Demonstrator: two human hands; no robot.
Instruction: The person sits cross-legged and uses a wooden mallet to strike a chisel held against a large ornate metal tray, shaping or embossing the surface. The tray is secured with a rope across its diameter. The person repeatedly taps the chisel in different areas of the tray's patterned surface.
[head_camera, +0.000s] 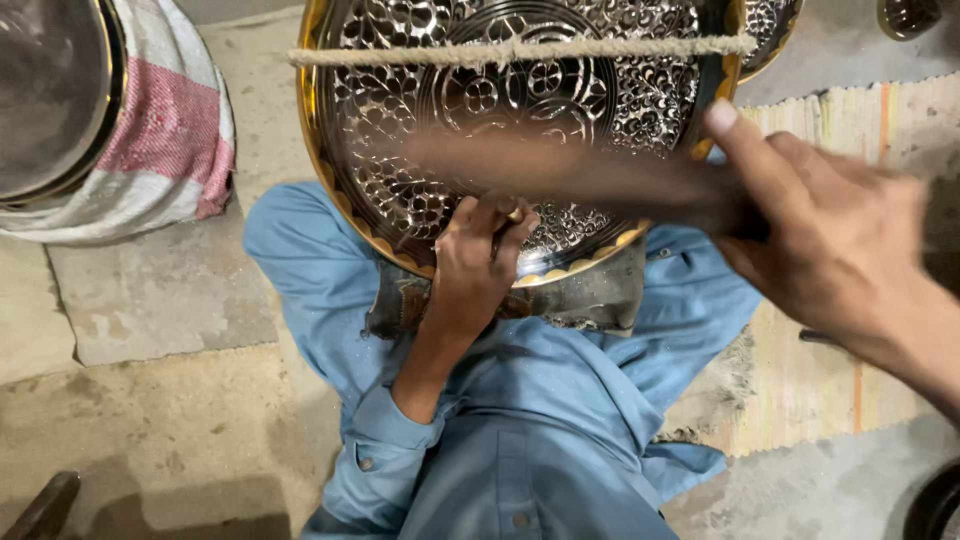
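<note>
While the left hand (478, 262) pinches a small punch (513, 214) against the engraved tray (520, 110) at frame centre, the right hand (830, 240) grips a blurred hammer (560, 175). Its long axis runs leftward from the right hand, head above the punch.

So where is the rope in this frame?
In the head view, the rope stretches horizontally across the upper part of the engraved metal tray, at the top centre, above the left hand and the blurred hammer.

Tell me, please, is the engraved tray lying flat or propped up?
Propped up: the engraved tray leans tilted on a metal block in the lap, a rope stretched across it.
</note>
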